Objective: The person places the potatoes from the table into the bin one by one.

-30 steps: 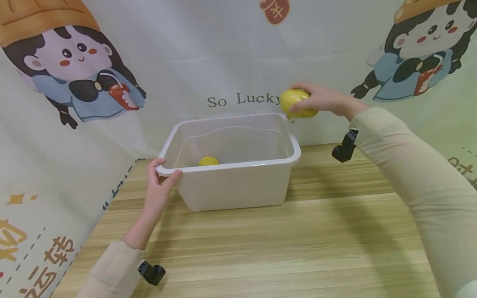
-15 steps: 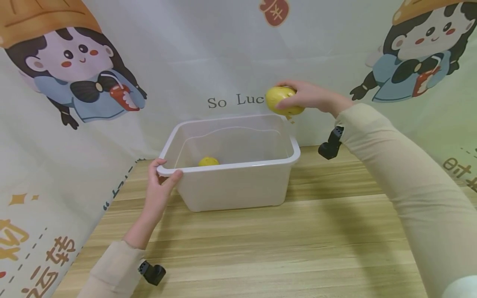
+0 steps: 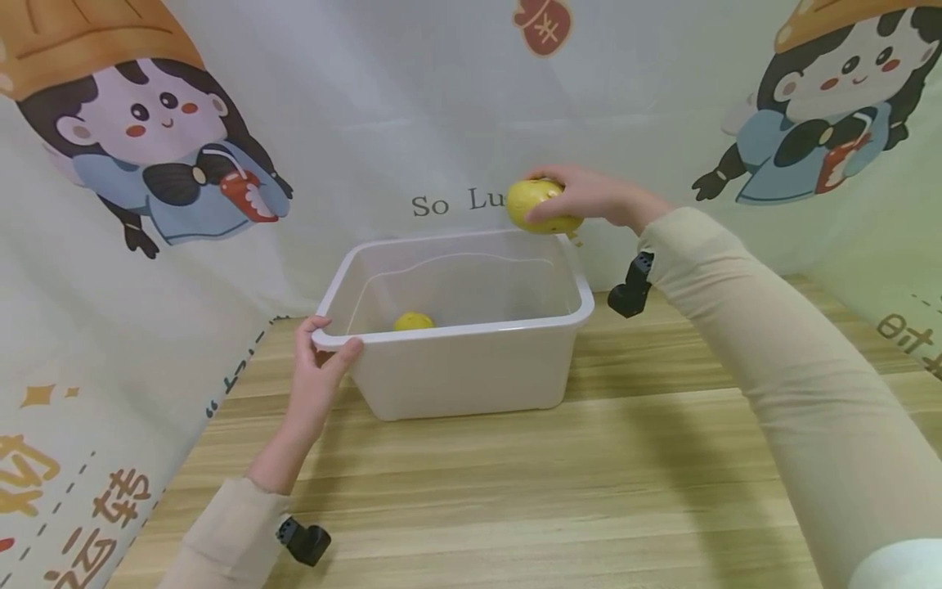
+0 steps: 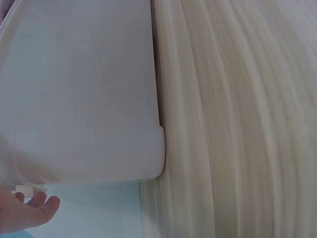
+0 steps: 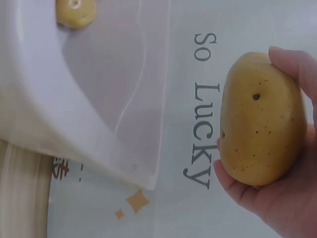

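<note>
A yellow potato with dark specks and small pits is held in my right hand, thumb on one side and fingers on the other. In the head view it is raised above the back right corner of a white plastic bin. Another yellow potato lies inside the bin toward the left, its lower part hidden by the front wall. My left hand grips the bin's front left corner, with the thumb at the front rim and fingers at the left side. Only part of that hand shows in the left wrist view.
The bin stands on a wood-grain table, close to a pale printed cloth backdrop. More cloth hangs along the left and right sides. A small black wrist camera hangs under the right sleeve, another camera beside the left.
My right hand has carried the potato leftward, from beyond the bin's right edge to above its back right corner. The left hand keeps its grip on the bin.
</note>
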The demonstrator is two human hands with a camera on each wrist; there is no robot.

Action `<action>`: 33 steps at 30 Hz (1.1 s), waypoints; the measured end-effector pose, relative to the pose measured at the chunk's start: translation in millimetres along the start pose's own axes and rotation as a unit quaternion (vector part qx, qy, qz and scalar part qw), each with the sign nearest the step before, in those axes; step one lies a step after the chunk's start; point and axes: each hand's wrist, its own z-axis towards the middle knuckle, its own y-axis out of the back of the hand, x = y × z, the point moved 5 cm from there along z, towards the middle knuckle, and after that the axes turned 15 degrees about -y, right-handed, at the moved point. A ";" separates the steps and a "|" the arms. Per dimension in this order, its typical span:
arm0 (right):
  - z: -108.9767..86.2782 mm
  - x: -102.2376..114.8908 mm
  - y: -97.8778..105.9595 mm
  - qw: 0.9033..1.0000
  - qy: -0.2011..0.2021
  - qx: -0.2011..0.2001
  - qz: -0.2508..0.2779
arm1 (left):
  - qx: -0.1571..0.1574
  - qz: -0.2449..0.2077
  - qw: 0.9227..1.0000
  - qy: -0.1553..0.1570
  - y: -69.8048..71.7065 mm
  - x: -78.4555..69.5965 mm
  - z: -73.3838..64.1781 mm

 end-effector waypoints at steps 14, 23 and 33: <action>13.1 11.1 -18.4 1.000 0.005 0.016 0.005 | -0.004 -0.010 1.000 -0.002 0.5 2.8 -1.8; 22.1 12.9 -31.0 0.999 0.015 0.028 0.004 | -0.007 -0.015 1.000 -0.005 -0.1 2.3 -1.9; 26.5 15.6 -35.9 0.999 0.015 0.038 -0.012 | -0.008 -0.015 1.000 -0.007 -0.6 2.7 -0.2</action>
